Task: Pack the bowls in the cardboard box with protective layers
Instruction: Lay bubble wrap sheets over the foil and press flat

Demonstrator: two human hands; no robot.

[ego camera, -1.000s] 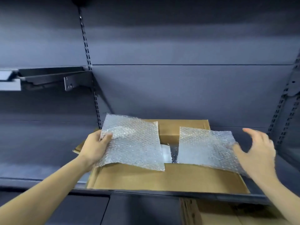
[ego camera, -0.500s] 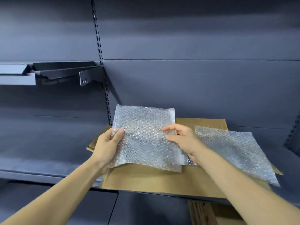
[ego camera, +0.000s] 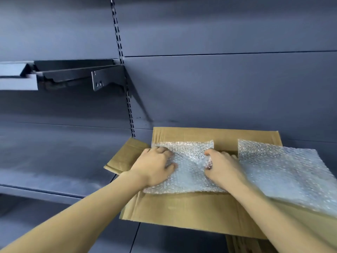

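Observation:
An open cardboard box (ego camera: pixel 182 207) lies on the grey shelf with its flaps spread out. A sheet of bubble wrap (ego camera: pixel 189 172) sags into the box opening. My left hand (ego camera: pixel 155 167) lies on the sheet's left side, fingers and thumb pressing down on top of it. On the sheet's right side my right hand (ego camera: pixel 224 168) has the wrap bunched between thumb and forefinger. A second bubble wrap sheet (ego camera: pixel 284 172) rests on the box's right flap, apart from both hands. No bowl is plainly visible.
The grey shelf (ego camera: pixel 63 161) runs left of the box, backed by a grey panel with a slotted upright (ego camera: pixel 120 52). A black shelf bracket (ego camera: pixel 105 79) juts out at the upper left. More cardboard (ego camera: pixel 242 243) sits below the shelf edge.
My right hand came across from the right sheet and took the left sheet. Both hands then lowered that sheet from upright down into the box opening.

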